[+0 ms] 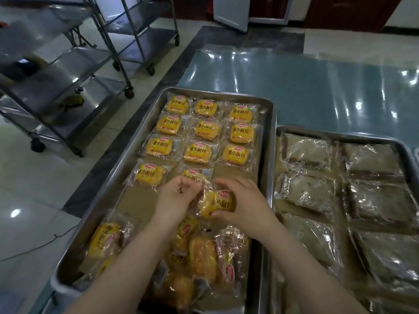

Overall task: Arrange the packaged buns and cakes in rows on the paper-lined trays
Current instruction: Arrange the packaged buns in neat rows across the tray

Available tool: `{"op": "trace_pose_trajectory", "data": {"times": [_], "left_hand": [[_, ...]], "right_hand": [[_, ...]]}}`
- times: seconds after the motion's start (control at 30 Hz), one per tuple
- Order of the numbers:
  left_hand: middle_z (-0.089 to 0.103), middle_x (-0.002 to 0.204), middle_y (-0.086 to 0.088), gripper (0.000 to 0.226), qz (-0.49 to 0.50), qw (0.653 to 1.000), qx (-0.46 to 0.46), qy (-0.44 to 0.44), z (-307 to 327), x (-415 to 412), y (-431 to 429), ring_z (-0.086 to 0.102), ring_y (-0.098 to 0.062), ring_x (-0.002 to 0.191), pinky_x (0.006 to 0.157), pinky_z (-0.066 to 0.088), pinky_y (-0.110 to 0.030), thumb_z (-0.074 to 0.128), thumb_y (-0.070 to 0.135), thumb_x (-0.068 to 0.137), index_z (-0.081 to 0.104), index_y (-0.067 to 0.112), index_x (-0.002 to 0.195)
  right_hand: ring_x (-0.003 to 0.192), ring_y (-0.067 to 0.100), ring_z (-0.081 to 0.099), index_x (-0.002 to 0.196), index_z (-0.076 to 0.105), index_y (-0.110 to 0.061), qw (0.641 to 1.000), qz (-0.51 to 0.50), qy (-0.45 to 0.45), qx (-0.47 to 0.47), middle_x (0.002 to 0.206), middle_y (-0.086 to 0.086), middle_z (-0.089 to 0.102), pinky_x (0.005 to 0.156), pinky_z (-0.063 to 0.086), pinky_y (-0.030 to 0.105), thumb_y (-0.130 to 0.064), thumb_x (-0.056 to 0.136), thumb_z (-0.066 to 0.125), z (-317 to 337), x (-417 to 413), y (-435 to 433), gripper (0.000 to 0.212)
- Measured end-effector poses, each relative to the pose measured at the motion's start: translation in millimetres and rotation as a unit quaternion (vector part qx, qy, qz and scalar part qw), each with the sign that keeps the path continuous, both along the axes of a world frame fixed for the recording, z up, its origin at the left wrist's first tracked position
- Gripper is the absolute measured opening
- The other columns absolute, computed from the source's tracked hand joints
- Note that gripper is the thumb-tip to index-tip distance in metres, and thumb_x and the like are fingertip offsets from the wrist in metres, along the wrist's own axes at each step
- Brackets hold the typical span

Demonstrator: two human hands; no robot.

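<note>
A steel tray (269, 123) lined with brown paper holds yellow packaged buns in rows of three, with two more in a fourth row (150, 175). Both hands hover over the tray's middle. My right hand (247, 202) grips a wrapped bun (217, 203) from its right side. My left hand (176, 198) pinches the wrapper at that bun's left edge. A loose heap of buns (199, 257) lies at the tray's near end, partly hidden by my forearms. A second tray (340, 136) on the right holds brown packaged cakes (306, 191) in rows.
The trays sit on a table covered with shiny blue-green plastic (317, 87). Steel wheeled racks (118, 41) stand on the tiled floor to the left. A thin cable (34, 248) runs along the floor by the table's left edge.
</note>
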State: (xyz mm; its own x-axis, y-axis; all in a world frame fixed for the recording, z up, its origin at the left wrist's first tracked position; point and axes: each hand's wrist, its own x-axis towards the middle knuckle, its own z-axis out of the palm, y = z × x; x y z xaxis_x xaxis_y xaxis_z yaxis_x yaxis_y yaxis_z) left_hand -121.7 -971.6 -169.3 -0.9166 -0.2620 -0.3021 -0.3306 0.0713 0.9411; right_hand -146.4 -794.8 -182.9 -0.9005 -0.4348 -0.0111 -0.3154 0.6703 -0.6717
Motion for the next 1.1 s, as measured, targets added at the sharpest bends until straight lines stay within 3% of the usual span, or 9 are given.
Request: {"op": "trace_pose_trajectory", "data": {"times": [0.07,0.17,0.3,0.37,0.67,0.8,0.9,1.0,1.1], "left_hand": [[0.07,0.077,0.003,0.003,-0.005,1.0,-0.017,0.006,-3.9,-1.5,3.7,0.065,-0.011,0.067,0.06,0.055,-0.031,0.061,0.017,0.088,0.063,0.02,0.088],[0.062,0.109,0.018,0.022,-0.047,0.978,-0.201,0.035,-16.1,-1.9,0.6,0.058,0.005,0.098,0.086,0.05,-0.023,0.059,0.02,0.09,0.058,0.035,0.106],[0.012,0.148,0.02,0.052,-0.191,0.893,-0.408,0.022,-33.9,-0.7,-8.0,0.006,-0.008,0.14,0.112,0.011,-0.033,0.048,0.038,0.093,0.03,0.039,0.141],[-0.011,0.151,0.017,0.058,-0.241,0.868,-0.434,-0.019,-41.4,-0.4,-10.4,-0.014,-0.012,0.14,0.108,0.0,-0.033,0.039,0.049,0.093,0.013,0.044,0.145],[-0.018,0.151,0.018,0.06,-0.279,0.859,-0.429,-0.029,-48.5,-3.2,-17.6,-0.022,-0.01,0.137,0.107,0.0,-0.033,0.037,0.051,0.093,0.001,0.05,0.142],[-0.016,0.15,0.019,0.06,-0.277,0.872,-0.403,-0.014,-40.8,1.9,-22.6,-0.018,-0.007,0.138,0.112,0.005,-0.035,0.039,0.047,0.095,0.001,0.049,0.141],[-0.013,0.151,0.022,0.061,-0.265,0.884,-0.386,0.002,-36.6,20.5,-30.2,-0.014,-0.002,0.139,0.11,0.004,-0.032,0.042,0.042,0.094,0.003,0.048,0.14],[0.0,0.152,0.024,0.06,-0.243,0.899,-0.364,-0.013,-32.0,46.5,-43.3,-0.002,0.0,0.14,0.115,0.009,-0.033,0.046,0.042,0.093,0.012,0.044,0.143],[0.007,0.153,0.022,0.058,-0.216,0.9,-0.379,-0.013,-25.6,70.5,-60.2,0.001,0.001,0.14,0.115,0.017,-0.037,0.045,0.043,0.092,0.016,0.044,0.143]], "right_hand": [[0.114,0.012,0.04,0.127,0.046,-0.04,0.999,-0.038,0.019,0.017,0.12,-0.014,0.051,0.097,0.038,0.029,-0.042,0.072,0.076,-0.8,-8.0,1.7,0.063],[0.115,0.016,0.04,0.128,0.048,-0.034,0.99,-0.068,0.077,0.096,0.123,-0.008,0.05,0.096,0.039,0.035,-0.038,0.078,0.072,-6.6,-22.4,3.9,0.056],[0.139,0.026,0.021,0.141,0.034,-0.027,0.972,-0.059,0.09,0.21,0.147,0.001,0.034,0.114,0.013,0.048,-0.039,0.089,0.058,-21.4,-33.7,-5.3,0.059],[0.146,0.026,-0.005,0.149,0.018,-0.027,0.97,-0.034,0.09,0.225,0.159,0.0,0.009,0.111,-0.011,0.052,-0.036,0.094,0.05,-28.0,-30.5,-9.8,0.064],[0.134,0.019,-0.034,0.15,-0.009,-0.031,0.965,0.111,-0.017,0.238,0.152,-0.01,-0.029,0.109,-0.016,0.042,-0.019,0.098,0.042,-40.2,-27.6,-6.7,0.073],[0.142,0.019,-0.022,0.152,0.007,-0.03,0.976,0.096,-0.04,0.191,0.158,-0.009,-0.014,0.114,-0.009,0.042,-0.028,0.1,0.039,-28.7,-27.3,-7.2,0.061],[0.146,0.019,0.006,0.144,0.035,-0.025,0.994,0.034,0.018,0.099,0.155,-0.009,0.022,0.118,0.009,0.039,-0.026,0.097,0.047,-18.3,-15.0,-5.9,0.048],[0.116,0.012,0.049,0.12,0.058,-0.027,1.0,-0.007,-0.006,0.026,0.121,-0.01,0.056,0.099,0.042,0.029,-0.026,0.091,0.059,-9.8,2.2,-8.8,0.029],[0.093,0.002,0.055,0.112,0.063,-0.028,0.997,0.005,-0.06,0.038,0.107,-0.012,0.061,0.087,0.048,0.024,-0.031,0.089,0.063,-4.7,13.8,-18.4,0.023]]}}
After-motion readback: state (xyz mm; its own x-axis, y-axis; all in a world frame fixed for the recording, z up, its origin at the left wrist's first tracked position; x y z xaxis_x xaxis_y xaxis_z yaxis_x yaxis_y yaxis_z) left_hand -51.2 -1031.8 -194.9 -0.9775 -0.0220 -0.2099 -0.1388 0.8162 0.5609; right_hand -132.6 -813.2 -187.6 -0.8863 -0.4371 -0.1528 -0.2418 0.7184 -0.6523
